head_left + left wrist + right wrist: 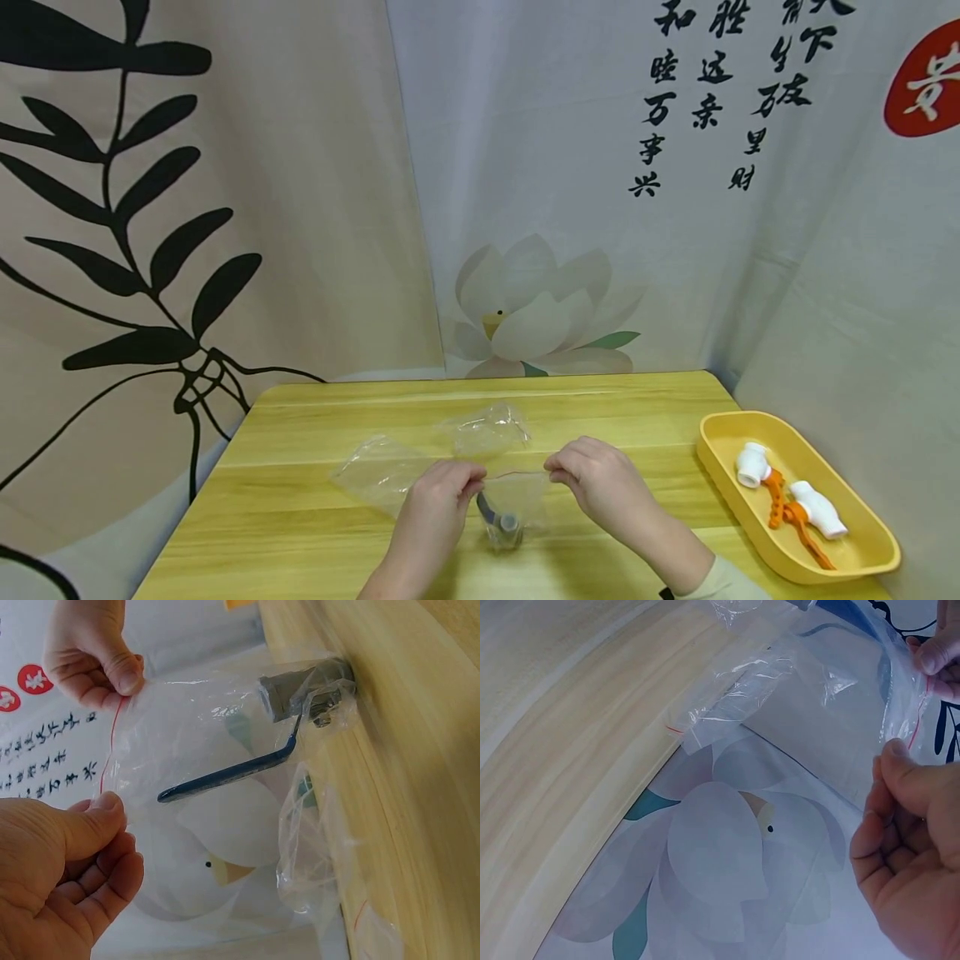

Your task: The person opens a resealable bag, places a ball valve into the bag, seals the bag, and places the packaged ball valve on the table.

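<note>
A clear zip bag (187, 735) with a red strip along its mouth hangs between my two hands. Inside it is a grey ball valve (289, 694) with a long dark-blue lever handle (225, 776); the valve's end is down at the wooden table. My left hand (444, 505) pinches one top corner of the bag between thumb and fingers. The opposite corner is pinched by my right hand (600, 490). In the head view the valve (508, 525) shows blurred through the plastic, low between the hands.
Two other clear bags lie behind the hands: one bag (382, 471) at the left, another bag (491, 427) further back. At the right of the wooden table (300, 533), a yellow tray (750, 508) holds two white valves (819, 508) with orange handles. A printed curtain hangs behind.
</note>
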Demonstrator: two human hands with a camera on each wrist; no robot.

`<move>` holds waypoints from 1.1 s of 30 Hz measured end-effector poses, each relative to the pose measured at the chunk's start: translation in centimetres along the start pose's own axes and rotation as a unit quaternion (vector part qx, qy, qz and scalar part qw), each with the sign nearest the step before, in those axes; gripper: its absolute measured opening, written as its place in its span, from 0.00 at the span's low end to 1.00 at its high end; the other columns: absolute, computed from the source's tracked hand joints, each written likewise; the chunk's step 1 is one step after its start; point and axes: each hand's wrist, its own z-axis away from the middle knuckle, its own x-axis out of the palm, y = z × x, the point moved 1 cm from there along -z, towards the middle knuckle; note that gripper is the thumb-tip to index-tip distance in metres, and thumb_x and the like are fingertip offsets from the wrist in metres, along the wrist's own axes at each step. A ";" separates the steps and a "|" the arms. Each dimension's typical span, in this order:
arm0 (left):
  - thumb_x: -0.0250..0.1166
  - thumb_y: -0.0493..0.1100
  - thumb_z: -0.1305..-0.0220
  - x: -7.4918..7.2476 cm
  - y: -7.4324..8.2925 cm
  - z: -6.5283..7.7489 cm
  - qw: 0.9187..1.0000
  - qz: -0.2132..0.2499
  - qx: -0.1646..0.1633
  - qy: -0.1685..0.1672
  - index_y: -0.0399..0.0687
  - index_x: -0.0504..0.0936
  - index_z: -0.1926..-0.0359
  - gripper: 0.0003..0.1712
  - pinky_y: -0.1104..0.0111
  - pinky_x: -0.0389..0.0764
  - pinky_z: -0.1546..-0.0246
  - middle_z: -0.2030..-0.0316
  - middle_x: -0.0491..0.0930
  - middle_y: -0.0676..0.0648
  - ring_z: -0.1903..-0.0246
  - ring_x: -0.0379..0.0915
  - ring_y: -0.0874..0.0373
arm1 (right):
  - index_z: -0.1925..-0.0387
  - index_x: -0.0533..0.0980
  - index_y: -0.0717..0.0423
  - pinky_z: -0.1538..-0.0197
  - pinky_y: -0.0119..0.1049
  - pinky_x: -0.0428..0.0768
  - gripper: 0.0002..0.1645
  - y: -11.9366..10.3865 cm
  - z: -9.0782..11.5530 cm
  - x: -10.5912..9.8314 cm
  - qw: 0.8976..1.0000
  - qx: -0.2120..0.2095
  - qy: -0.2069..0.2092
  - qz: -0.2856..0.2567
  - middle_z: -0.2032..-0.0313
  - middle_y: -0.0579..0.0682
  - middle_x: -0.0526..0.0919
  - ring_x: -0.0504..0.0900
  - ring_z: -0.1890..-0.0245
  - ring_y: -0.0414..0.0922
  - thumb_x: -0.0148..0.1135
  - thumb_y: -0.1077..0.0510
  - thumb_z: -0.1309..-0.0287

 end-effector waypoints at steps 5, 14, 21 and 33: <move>0.84 0.32 0.54 0.1 -0.1 0.1 1.000 0.003 0.006 0.004 0.48 0.87 0.67 0.15 0.80 0.86 0.62 0.70 0.89 0.55 0.68 0.86 0.65 | 0.69 0.86 0.50 0.65 0.26 0.85 0.13 -0.1 -0.1 -0.1 1.000 0.009 -0.018 -0.004 0.70 0.39 0.89 0.85 0.69 0.36 0.85 0.61 0.56; 0.84 0.31 0.54 -0.2 0.3 -0.1 1.000 0.013 -0.004 -0.010 0.46 0.87 0.67 0.15 0.80 0.86 0.62 0.69 0.90 0.53 0.68 0.86 0.64 | 0.66 0.87 0.48 0.62 0.28 0.85 0.10 -0.6 -0.3 0.1 0.997 0.018 -0.068 -0.016 0.68 0.38 0.88 0.84 0.66 0.36 0.83 0.57 0.49; 0.84 0.32 0.53 -0.2 0.3 -0.1 1.000 0.011 -0.004 -0.010 0.47 0.87 0.67 0.14 0.82 0.85 0.62 0.69 0.90 0.54 0.68 0.86 0.65 | 0.69 0.86 0.46 0.64 0.27 0.84 0.11 -0.6 -0.3 0.3 0.999 0.016 -0.048 -0.011 0.69 0.37 0.87 0.82 0.67 0.36 0.84 0.57 0.51; 0.84 0.31 0.54 -0.1 0.4 -0.1 1.000 0.016 0.000 -0.009 0.47 0.87 0.67 0.15 0.81 0.85 0.62 0.69 0.89 0.55 0.68 0.85 0.65 | 0.73 0.86 0.45 0.66 0.24 0.82 0.14 -0.6 -0.2 0.0 0.999 0.011 -0.035 -0.019 0.72 0.37 0.87 0.81 0.69 0.34 0.86 0.61 0.57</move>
